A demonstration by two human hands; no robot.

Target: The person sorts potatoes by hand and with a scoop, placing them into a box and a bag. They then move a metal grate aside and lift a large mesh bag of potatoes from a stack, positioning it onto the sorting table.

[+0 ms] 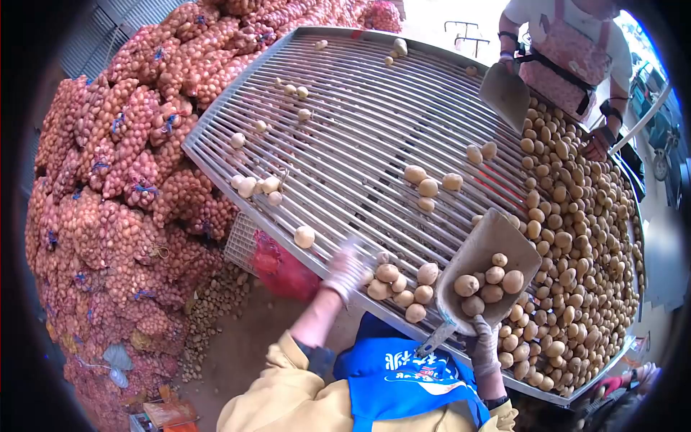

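Observation:
A metal scoop (461, 270) with several potatoes (491, 284) in it rests tilted over the slatted sorting table (360, 137). My gloved right hand (484, 347) is closed at the scoop's near edge, beside its handle (436, 338); its fingers are partly hidden under the rim. At the table's near edge, my gloved left hand (346, 269) is smeared by motion, so its fingers cannot be made out. Just right of it lies a cluster of loose potatoes (387, 273). A single potato (304, 237) sits on the slats to its left.
A thick heap of potatoes (576, 216) covers the table's right side. Across from me, a co-worker (568, 57) holds another scoop (505, 95). Stacked net sacks of onion-like produce (129, 194) rise at the left. A red bag (282, 268) and a crate (241, 242) stand below the edge.

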